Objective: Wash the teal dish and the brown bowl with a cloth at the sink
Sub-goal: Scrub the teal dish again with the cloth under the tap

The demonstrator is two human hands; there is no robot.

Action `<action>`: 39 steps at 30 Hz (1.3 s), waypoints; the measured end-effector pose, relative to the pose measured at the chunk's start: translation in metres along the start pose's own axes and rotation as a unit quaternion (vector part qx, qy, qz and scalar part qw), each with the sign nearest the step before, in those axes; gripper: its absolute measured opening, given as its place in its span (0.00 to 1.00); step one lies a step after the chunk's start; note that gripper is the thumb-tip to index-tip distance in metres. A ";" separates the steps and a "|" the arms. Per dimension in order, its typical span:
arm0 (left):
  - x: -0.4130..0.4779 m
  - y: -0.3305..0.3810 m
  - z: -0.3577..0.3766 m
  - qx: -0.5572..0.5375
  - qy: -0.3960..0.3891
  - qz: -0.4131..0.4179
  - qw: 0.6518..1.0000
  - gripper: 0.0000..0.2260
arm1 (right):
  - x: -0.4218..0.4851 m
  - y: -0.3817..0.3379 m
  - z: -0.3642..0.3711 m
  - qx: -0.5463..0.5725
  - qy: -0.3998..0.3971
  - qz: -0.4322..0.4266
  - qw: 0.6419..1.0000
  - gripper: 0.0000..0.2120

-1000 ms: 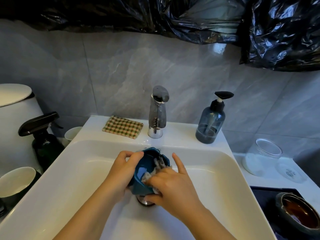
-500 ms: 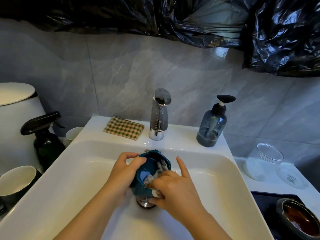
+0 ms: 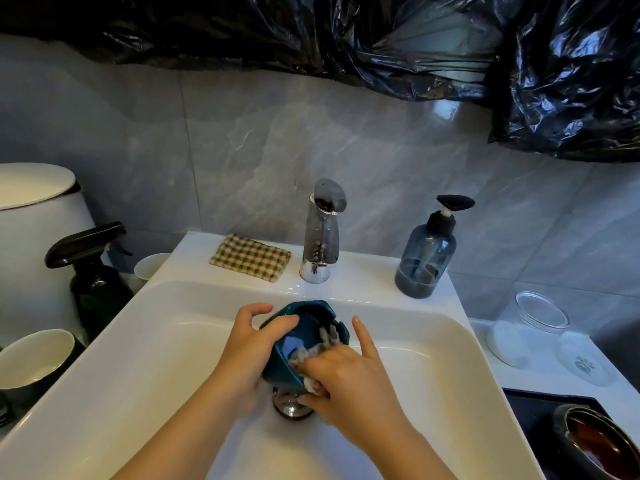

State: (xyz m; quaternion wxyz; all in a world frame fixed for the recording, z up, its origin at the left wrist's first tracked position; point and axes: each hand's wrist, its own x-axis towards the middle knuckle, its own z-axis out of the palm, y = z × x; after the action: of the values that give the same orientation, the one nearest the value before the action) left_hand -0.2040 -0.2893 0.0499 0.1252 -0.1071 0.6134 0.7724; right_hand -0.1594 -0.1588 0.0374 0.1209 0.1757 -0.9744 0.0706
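you're on the first step: scrubbing the teal dish [image 3: 301, 327], held tilted above the drain [image 3: 291, 408] in the sink [image 3: 138, 341]. your left hand [image 3: 249, 344] curls round its rim and wall, gripping it. your right hand [image 3: 346, 379] bunches the cloth [image 3: 306, 356] against the inside, index finger sticking out straight. the brown bowl [image 3: 602, 445] sits on the counter, well to your right. next you probably finish wiping, then swap dishes.

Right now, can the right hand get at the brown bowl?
Probably, once freed: the right hand grips the cloth inside the dish; the bowl sits just right of the sink, nothing between them.
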 end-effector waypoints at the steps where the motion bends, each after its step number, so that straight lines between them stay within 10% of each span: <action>1: 0.000 -0.001 0.001 -0.012 -0.007 -0.005 1.000 0.19 | 0.000 -0.001 0.003 -0.007 0.006 -0.005 1.000 0.17; 13: 0.006 -0.014 -0.001 -0.028 -0.014 0.022 0.999 0.13 | 0.004 -0.020 0.017 0.112 0.050 0.003 0.992 0.16; 19: 0.005 -0.021 0.005 0.077 0.010 0.060 0.995 0.07 | 0.008 -0.018 0.013 0.111 -0.075 0.095 0.986 0.41; 26: 0.010 -0.012 -0.001 0.020 0.059 0.053 0.997 0.07 | 0.006 -0.022 -0.003 0.044 0.012 0.064 0.997 0.19; 33: 0.011 -0.019 0.000 0.104 0.010 0.047 0.993 0.06 | 0.010 -0.020 0.011 0.154 -0.103 0.066 0.980 0.48; 39: 0.014 -0.019 0.001 0.073 0.038 0.051 0.995 0.07 | 0.005 -0.015 0.006 0.085 -0.033 0.111 0.990 0.30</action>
State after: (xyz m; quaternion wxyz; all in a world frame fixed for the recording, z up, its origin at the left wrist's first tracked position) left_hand -0.2114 -0.2832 0.0286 0.0701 -0.0957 0.6771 0.7263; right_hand -0.1593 -0.1756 0.0345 0.0644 0.0780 -0.9819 0.1603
